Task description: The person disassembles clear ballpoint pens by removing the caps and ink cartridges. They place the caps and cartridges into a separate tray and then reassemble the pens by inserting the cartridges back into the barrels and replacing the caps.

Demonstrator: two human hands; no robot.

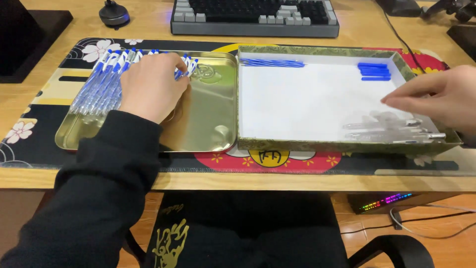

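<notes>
On gold tin tray (208, 124): left hand (151, 89) flat, fingers together on blue-capped pens (106, 74) | over white-lined box (317, 101): right hand (439, 97), fingers extended, slightly apart, above clear barrels (386, 129).

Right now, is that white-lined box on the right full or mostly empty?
Mostly empty. The box shows bare white floor, with only blue refills, blue caps and clear barrels along its edges.

Light: bright, even, from overhead.
Glare: soft sheen on the gold tray (208, 119).
Blur: right hand (439, 99) smeared, right of the tray.
Shadows: faint, under the worktop (148, 22) edge.
</notes>
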